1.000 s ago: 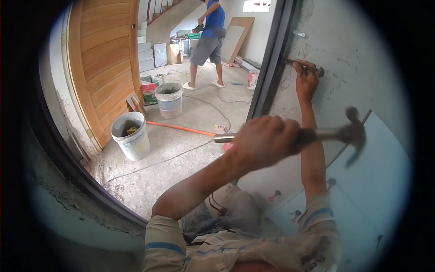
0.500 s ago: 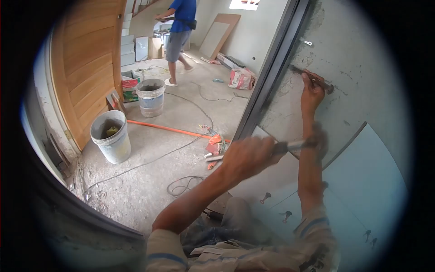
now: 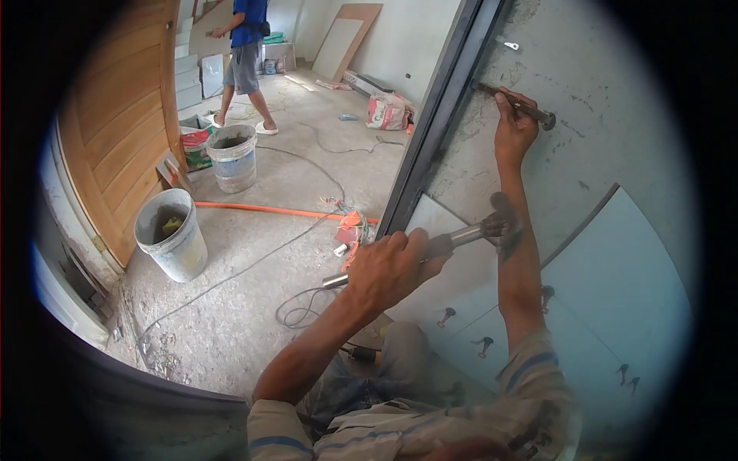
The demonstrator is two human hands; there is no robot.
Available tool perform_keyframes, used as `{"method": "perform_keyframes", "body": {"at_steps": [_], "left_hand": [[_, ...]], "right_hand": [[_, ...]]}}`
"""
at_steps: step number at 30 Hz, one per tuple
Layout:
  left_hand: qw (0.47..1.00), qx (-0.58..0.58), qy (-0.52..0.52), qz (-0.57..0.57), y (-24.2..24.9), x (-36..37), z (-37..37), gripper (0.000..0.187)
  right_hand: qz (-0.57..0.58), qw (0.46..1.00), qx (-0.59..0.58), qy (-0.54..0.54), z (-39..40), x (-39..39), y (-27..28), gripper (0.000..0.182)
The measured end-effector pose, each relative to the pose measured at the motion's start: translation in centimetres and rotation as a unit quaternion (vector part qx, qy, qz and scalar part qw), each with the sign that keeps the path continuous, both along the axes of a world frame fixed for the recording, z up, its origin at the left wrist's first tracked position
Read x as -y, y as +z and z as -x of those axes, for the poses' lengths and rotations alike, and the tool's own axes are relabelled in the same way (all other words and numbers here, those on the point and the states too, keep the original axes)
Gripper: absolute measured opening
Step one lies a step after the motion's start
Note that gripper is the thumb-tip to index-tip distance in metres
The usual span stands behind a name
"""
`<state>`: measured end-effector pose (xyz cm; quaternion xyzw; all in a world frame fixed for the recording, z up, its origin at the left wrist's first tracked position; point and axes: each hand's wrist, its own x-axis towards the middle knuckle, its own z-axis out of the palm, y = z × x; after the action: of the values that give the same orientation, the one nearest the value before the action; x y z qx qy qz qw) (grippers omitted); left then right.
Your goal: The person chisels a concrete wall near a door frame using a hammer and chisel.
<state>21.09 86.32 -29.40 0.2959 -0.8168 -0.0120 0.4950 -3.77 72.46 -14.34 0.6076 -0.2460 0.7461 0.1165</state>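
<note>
My left hand [image 3: 388, 269] is wrapped round the handle of a hammer [image 3: 461, 236]. The hammer's head is in front of my right forearm, below the chisel and apart from it. Higher up, my right hand [image 3: 515, 134] grips a dark metal chisel [image 3: 530, 112] between thumb and fingers. The chisel's tip reaches the edge of the dark metal frame [image 3: 442, 107], and its round struck end points right, over the grey wall [image 3: 600, 146].
Light blue tiles [image 3: 623, 269] with dark clips [image 3: 483, 346] cover the lower wall. Two buckets [image 3: 173, 250] [image 3: 234, 165], an orange pole [image 3: 269, 208] and cables [image 3: 238, 273] are on the floor. Another person [image 3: 244, 54] is beyond, near a wooden door [image 3: 127, 115].
The view has shifted, so the room appears lower-contrast in position, further left and up. The hammer head, blurred before, shows more clearly. The other person has stepped left.
</note>
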Motion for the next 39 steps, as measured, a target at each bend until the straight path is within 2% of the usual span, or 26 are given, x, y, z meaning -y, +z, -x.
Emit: {"method": "perform_keyframes", "body": {"at_steps": [3, 7, 9, 10, 12, 13, 15, 16, 17, 18, 19, 21, 23, 25, 27, 28, 29, 30, 33, 35, 37, 38, 39], "left_hand": [[0.997, -0.016, -0.015, 0.071, 2.4, -0.4, 0.8, 0.040], [0.991, -0.008, -0.042, 0.129, 6.7, -0.5, 2.0, 0.040], [0.978, -0.033, -0.002, 0.204, 9.0, -0.3, 2.9, 0.040], [0.978, -0.033, 0.001, 0.205, 10.1, -1.0, 3.0, 0.040], [0.956, -0.008, -0.001, 0.293, 12.1, -1.9, 3.2, 0.026], [0.956, -0.006, 0.004, 0.293, 12.1, -1.5, 3.5, 0.026], [0.892, -0.052, -0.088, 0.440, 11.7, 0.7, 4.5, 0.037], [0.880, -0.061, -0.073, 0.465, 12.0, 2.6, 4.5, 0.037], [0.926, -0.029, -0.029, 0.376, 11.6, 3.6, 4.6, 0.036], [0.971, 0.009, 0.008, 0.238, 12.4, 3.5, 4.7, 0.035], [0.993, 0.046, 0.049, 0.093, 13.1, 3.2, 4.6, 0.034], [0.988, 0.028, 0.028, 0.147, 12.8, 2.1, 4.6, 0.035], [0.960, 0.040, 0.018, 0.278, 11.9, 0.5, 4.3, 0.037], [0.934, -0.001, -0.076, 0.348, 11.0, 1.7, 3.9, 0.039], [0.969, -0.013, -0.007, 0.248, 11.6, 4.1, 4.3, 0.038], [0.993, 0.045, 0.061, 0.095, 12.3, 4.5, 4.4, 0.038], [0.992, 0.040, 0.064, 0.097, 12.2, 4.2, 4.4, 0.038], [0.988, 0.029, 0.039, 0.146, 12.1, 3.8, 4.4, 0.039], [0.962, 0.030, -0.029, 0.270, 11.3, 0.9, 4.0, 0.041], [0.933, -0.054, -0.107, 0.340, 10.8, 2.8, 4.1, 0.041], [0.990, -0.006, 0.015, 0.139, 11.5, 4.5, 4.2, 0.042], [0.994, 0.025, 0.051, 0.095, 12.0, 5.0, 4.2, 0.042], [0.993, 0.023, 0.055, 0.098, 12.0, 4.5, 4.0, 0.042]], "right_hand": [[0.010, 1.000, -0.005, 0.025, 0.4, 0.2, 0.4, 0.020], [0.017, 1.000, -0.022, -0.002, 1.4, 1.0, 0.4, 0.021], [0.017, 1.000, -0.021, -0.004, 1.5, 0.5, 0.3, 0.023], [0.009, 0.999, -0.024, -0.021, 1.1, 0.1, 0.4, 0.023], [0.004, 0.999, -0.025, -0.028, 0.4, 0.2, 0.6, 0.023], [0.019, 0.999, -0.029, -0.009, 0.2, 0.4, 0.5, 0.023], [0.028, 0.999, -0.031, 0.010, -0.1, 0.6, 0.1, 0.023], [0.021, 0.999, -0.028, 0.005, -0.2, 0.7, 0.2, 0.023], [0.017, 1.000, -0.024, -0.002, -0.2, 0.7, 0.3, 0.023], [0.018, 1.000, -0.025, -0.001, 0.2, 0.7, 0.2, 0.023], [0.008, 1.000, -0.024, -0.016, 0.4, 0.8, 0.1, 0.023], [0.009, 0.999, -0.023, -0.023, 0.1, 1.6, 0.8, 0.023], [-0.006, 0.999, -0.032, -0.040, 0.2, 1.3, 0.3, 0.022], [-0.013, 0.999, -0.033, -0.039, 0.0, 0.8, 0.0, 0.022], [-0.003, 0.996, -0.037, -0.078, 0.3, 1.3, 0.2, 0.020], [-0.001, 0.996, -0.040, -0.077, 0.5, 1.4, 0.2, 0.020], [0.000, 0.998, -0.036, -0.042, 0.7, 1.6, 0.2, 0.020], [0.006, 1.000, -0.026, -0.006, 0.5, 1.9, 0.4, 0.020], [-0.013, 0.999, -0.040, -0.025, 0.1, 1.4, 0.3, 0.019], [-0.031, 0.998, -0.036, -0.049, -0.3, 0.9, 0.2, 0.019], [0.008, 0.998, -0.048, -0.029, 0.0, 1.5, 0.1, 0.020], [-0.013, 0.997, -0.066, -0.032, 0.4, 1.4, 0.4, 0.023], [-0.009, 0.997, -0.068, -0.029, 0.4, 1.2, 0.9, 0.023]]}}
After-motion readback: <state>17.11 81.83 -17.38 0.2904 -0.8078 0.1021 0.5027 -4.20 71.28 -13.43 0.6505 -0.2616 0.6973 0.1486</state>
